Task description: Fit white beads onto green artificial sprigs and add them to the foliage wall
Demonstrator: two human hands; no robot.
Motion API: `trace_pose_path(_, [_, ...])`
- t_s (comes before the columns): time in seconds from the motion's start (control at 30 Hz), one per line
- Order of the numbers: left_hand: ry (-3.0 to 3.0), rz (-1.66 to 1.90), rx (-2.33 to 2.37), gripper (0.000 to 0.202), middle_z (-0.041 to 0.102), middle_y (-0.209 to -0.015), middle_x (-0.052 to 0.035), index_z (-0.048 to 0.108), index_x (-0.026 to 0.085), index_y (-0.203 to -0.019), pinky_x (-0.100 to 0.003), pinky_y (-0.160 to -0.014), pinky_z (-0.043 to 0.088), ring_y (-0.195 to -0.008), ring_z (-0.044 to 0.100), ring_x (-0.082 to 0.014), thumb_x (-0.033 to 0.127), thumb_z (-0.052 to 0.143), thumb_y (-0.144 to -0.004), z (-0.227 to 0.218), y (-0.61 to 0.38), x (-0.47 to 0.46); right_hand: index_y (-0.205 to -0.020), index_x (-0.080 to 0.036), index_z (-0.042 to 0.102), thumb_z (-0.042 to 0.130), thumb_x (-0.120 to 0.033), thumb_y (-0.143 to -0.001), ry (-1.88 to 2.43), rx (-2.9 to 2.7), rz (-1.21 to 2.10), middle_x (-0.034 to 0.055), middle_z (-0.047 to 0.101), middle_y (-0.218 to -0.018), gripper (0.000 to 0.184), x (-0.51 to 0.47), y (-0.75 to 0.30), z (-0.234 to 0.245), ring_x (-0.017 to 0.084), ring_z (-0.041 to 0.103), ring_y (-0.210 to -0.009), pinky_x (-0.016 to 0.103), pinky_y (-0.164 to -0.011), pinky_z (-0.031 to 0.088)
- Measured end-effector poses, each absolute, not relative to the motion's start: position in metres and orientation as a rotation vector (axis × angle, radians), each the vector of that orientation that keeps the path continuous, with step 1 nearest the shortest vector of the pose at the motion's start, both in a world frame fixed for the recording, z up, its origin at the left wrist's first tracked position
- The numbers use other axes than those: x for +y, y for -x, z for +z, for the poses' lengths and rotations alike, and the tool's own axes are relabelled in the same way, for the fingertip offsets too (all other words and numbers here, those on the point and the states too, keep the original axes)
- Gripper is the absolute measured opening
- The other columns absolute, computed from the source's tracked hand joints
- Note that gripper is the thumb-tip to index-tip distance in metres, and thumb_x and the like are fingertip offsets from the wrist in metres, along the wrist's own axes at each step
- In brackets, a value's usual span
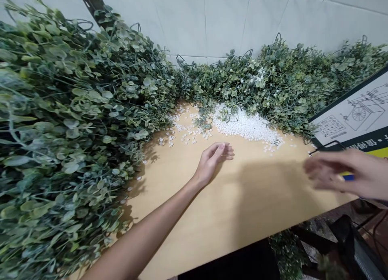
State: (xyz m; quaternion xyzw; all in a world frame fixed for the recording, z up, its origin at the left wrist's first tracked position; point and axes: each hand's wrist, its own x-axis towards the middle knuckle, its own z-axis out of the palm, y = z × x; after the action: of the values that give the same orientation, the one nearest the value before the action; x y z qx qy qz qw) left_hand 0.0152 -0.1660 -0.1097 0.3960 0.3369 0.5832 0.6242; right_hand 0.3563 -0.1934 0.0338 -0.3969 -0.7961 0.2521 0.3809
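Observation:
My left hand [212,160] rests on the wooden tabletop [194,215], thumb against the curled fingers. Anything inside is hidden from me. Just beyond it lies a heap of small white plastic pieces [242,124], with more scattered to the left. My right hand [339,170] is above the table's right side, smeared by motion, so I cannot make out its finger position or anything held. A thin black curved wire [329,144] shows just behind it; contact is unclear.
Leafy artificial greenery [75,110] is piled high at left. More greenery [291,81] runs along the tiled wall [227,21], with white pieces caught in it. A printed box [357,110] stands at right. Below the table edge are a dark mesh-sided object [363,247] and more foliage [287,251].

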Motion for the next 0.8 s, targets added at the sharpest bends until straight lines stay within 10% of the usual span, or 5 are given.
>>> trace_pose_path(0.47, [-0.909, 1.340, 0.770, 0.038, 0.075, -0.104, -0.0152, 0.071, 0.012, -0.108, -0.040, -0.087, 0.060, -0.088, 0.075, -0.0226, 0.047, 0.072, -0.093, -0.112, -0.013, -0.165, -0.110, -0.020, 0.067, 0.058, -0.008, -0.087, 1.551, -2.393, -0.009, 0.0149, 0.074, -0.096, 0.028, -0.001, -0.162, -0.036, 0.033, 0.071, -0.088, 0.040, -0.078, 0.051])
trace_pose_path(0.8, [-0.872, 1.386, 0.793, 0.036, 0.076, -0.103, -0.0123, 0.070, 0.014, -0.111, -0.042, -0.088, 0.060, -0.091, 0.075, -0.0230, 0.042, 0.078, -0.089, -0.112, -0.014, -0.164, -0.098, -0.020, 0.062, 0.061, -0.013, -0.081, 1.149, -1.876, 0.314, 0.0031, 0.069, -0.084, 0.018, -0.016, -0.173, -0.023, 0.017, 0.066, -0.067, 0.031, -0.071, 0.057])
